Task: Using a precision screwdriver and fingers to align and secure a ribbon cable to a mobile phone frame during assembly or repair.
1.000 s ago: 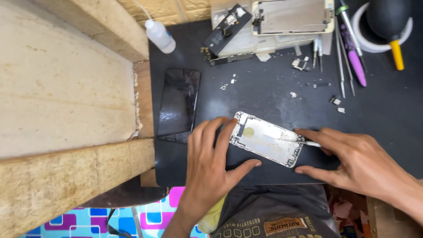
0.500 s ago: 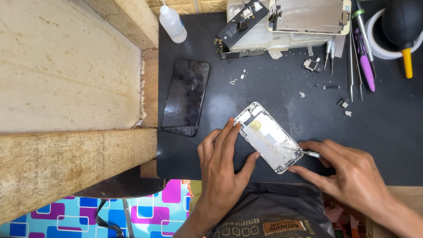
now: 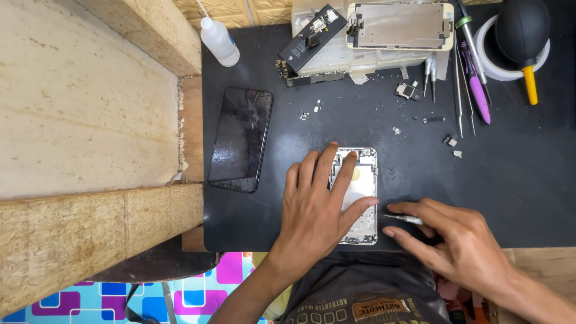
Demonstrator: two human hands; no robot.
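My left hand (image 3: 318,207) lies flat with fingers spread over an opened silver phone housing (image 3: 363,180), which sits upright near the front edge of a black work mat (image 3: 420,168). My right hand (image 3: 453,240) rests just right of the housing and pinches a thin metal tool (image 3: 403,219) whose tip points at the housing's right side. A black phone with a cracked screen (image 3: 241,139) lies to the left of my left hand.
At the back of the mat lie a squeeze bottle (image 3: 219,41), a black battery piece (image 3: 311,37), a metal-backed display panel (image 3: 399,25), tweezers and screwdrivers (image 3: 471,72), and a black air blower (image 3: 522,30) in a white ring. Small screws and parts are scattered mid-mat. Wooden blocks (image 3: 90,120) stand to the left.
The phone housing has turned from a slanted position to upright on the mat. My left hand has spread flat over it, and my right hand has stayed beside it with the tool.
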